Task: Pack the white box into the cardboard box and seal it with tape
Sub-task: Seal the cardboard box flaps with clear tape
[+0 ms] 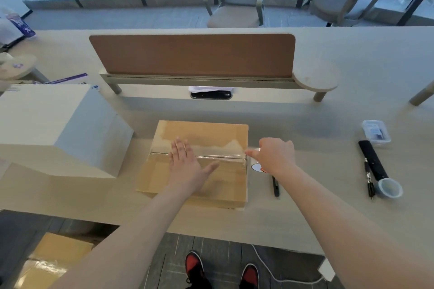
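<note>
Now left hand (185, 162) flat on cardboard box (199, 178), fingers spread.

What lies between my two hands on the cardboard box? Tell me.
Head view: a strip of clear tape along the cardboard box seam, from left hand to right hand.

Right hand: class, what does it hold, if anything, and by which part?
The right hand grips a tape roll, mostly hidden beneath it, at the cardboard box edge; exact hold unclear. The left hand presses flat, holding nothing.
</note>
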Available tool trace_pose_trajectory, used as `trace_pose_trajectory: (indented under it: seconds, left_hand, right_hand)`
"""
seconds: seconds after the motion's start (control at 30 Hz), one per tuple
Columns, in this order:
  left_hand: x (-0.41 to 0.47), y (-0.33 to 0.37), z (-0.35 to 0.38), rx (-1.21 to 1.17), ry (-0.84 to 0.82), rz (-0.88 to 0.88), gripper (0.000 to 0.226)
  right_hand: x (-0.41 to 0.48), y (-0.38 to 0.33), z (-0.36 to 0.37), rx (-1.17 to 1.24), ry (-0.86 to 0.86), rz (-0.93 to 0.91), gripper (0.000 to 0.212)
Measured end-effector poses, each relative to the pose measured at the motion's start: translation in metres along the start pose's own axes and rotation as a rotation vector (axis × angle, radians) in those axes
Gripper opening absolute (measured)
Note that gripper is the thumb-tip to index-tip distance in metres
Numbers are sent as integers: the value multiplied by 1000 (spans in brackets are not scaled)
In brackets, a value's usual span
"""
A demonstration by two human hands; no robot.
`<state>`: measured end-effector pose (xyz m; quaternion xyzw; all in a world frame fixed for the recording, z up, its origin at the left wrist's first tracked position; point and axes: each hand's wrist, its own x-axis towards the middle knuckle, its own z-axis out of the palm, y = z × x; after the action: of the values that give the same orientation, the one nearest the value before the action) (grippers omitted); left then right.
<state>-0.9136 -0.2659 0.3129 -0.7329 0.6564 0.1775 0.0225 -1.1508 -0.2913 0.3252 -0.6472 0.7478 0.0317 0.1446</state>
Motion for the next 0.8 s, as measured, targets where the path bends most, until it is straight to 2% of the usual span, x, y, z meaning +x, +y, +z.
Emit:
trace_pose_trajectory:
  seconds: [0.13,0.23,0.8]
  left_hand:
    - [2,-29,-5,-14,5,-175,96]
    - [7,-47,-4,-12,-16,-217,88]
    - [24,-34,3,14,-62,-286,100]
  right_hand:
    - [-2,1,1,-5,13,18,50]
    - [-2,-2,1,10,20,28,48]
    - [0,-4,13,20,-22,88,50]
